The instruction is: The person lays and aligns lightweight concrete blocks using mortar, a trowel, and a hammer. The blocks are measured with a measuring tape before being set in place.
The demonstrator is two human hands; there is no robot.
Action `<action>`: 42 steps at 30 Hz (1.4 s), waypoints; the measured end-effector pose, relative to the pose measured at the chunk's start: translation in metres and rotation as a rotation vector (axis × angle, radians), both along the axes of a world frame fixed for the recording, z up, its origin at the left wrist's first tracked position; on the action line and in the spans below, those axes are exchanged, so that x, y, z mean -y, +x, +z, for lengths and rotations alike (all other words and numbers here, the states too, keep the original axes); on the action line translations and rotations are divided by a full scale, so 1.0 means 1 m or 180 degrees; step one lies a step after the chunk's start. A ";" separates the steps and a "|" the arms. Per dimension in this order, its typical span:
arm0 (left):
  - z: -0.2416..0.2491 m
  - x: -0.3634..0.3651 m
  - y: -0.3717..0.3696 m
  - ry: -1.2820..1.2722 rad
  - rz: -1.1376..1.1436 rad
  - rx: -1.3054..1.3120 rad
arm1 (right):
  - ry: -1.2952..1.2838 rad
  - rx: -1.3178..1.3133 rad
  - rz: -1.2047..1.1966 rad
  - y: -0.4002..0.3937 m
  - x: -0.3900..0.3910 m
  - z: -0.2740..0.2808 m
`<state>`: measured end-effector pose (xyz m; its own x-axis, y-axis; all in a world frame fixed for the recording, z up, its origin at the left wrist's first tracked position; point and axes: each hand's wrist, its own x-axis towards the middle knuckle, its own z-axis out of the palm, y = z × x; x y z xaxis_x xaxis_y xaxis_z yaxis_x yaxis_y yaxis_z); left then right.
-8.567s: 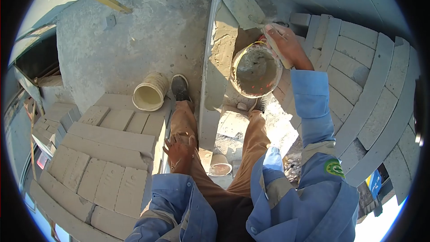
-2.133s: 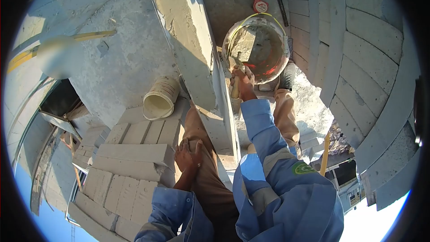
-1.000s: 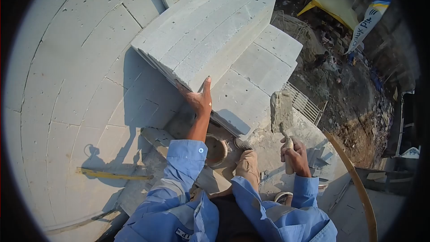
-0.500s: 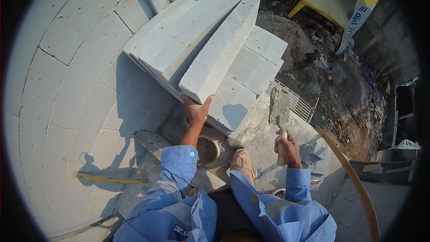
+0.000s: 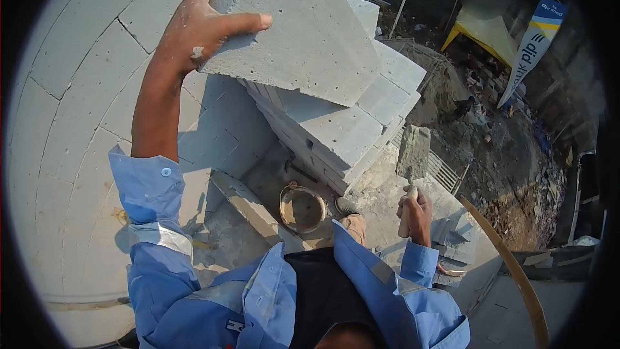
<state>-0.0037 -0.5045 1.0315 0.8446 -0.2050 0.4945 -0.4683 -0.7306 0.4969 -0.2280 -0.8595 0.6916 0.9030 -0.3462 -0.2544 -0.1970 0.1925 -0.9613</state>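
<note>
My left hand (image 5: pixel 200 29) grips the near end of a pale grey lightweight concrete block (image 5: pixel 297 35), thumb on one face and fingers over the edge. The block is raised and tilted above a stack of similar blocks (image 5: pixel 329 136), hiding part of it. In my right hand (image 5: pixel 418 210) is a trowel (image 5: pixel 414 152), held by its handle with the mortar-coated blade pointing away from me. Between my two arms, a round bucket (image 5: pixel 283 205) stands on the floor beside my shoe (image 5: pixel 347 206).
A block wall (image 5: pixel 84 97) rises on the left. A hammer (image 5: pixel 300 171) lies near the stack's base, and a leaning slab (image 5: pixel 242 203) stands beside the bucket. At right, a curved yellowish strip (image 5: pixel 507 258) lies near the floor edge, with rubble ground (image 5: pixel 510 187) beyond.
My left hand has lifted the block off the stack and swung it up and left, toward the wall. The trowel stays in my right hand, nearly in place.
</note>
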 end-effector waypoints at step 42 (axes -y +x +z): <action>-0.040 0.069 0.074 -0.1739 -0.0674 0.0542 | -0.6420 0.3513 -0.1029 0.212 0.083 0.335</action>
